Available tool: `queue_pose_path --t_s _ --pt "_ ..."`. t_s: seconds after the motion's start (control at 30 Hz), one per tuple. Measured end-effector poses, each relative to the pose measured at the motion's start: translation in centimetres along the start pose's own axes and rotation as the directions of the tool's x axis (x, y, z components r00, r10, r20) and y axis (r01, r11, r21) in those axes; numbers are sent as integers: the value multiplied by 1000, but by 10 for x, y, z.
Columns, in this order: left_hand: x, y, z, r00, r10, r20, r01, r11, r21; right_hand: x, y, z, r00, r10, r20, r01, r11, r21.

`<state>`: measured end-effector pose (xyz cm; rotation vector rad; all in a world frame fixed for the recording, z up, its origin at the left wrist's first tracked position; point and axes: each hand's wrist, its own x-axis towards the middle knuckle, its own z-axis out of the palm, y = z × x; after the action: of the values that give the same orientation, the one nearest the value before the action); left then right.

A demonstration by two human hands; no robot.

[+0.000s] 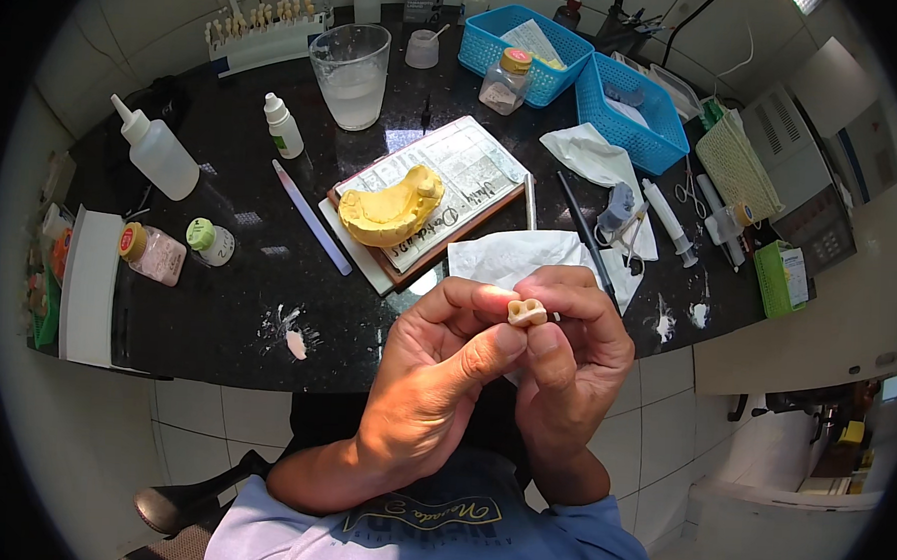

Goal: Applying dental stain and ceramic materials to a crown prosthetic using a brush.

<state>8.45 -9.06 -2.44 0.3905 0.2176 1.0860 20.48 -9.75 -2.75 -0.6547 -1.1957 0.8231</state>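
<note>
A small cream-coloured dental bridge [527,311] with two hollows facing up is pinched in front of me, just past the near edge of the black worktop. My left hand [430,369] grips its left side between thumb and fingers. On the other side, my right hand [577,371] holds it the same way, and the two thumbs nearly meet below it. Beyond my hands, a yellow plaster dental cast [397,208] rests on a pad of written papers [483,171]. A crumpled white tissue [489,260] lies just behind my fingers.
To the left stand a squeeze bottle [164,157], powder jars [154,255] and a pale file-like stick [311,217]. A glass of cloudy liquid [349,76] and blue baskets [631,113] are at the back. A syringe [669,222] and scissors [690,193] lie right. White powder [296,343] spots the worktop.
</note>
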Motion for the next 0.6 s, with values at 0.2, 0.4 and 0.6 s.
queue_pose_path --t_s 0.2,0.4,0.6 --pt "2 -3 0 1000 13 0 -13 1000 19 -2 2 1 998 45 -43 -41 994 98" --pt "0 -5 4 1000 14 -24 -12 996 84 -2 2 1 996 37 -86 -27 992 120" --pt "-25 32 3 902 337 269 -430 666 610 15 -21 -20 992 -57 -111 54 998 -28"
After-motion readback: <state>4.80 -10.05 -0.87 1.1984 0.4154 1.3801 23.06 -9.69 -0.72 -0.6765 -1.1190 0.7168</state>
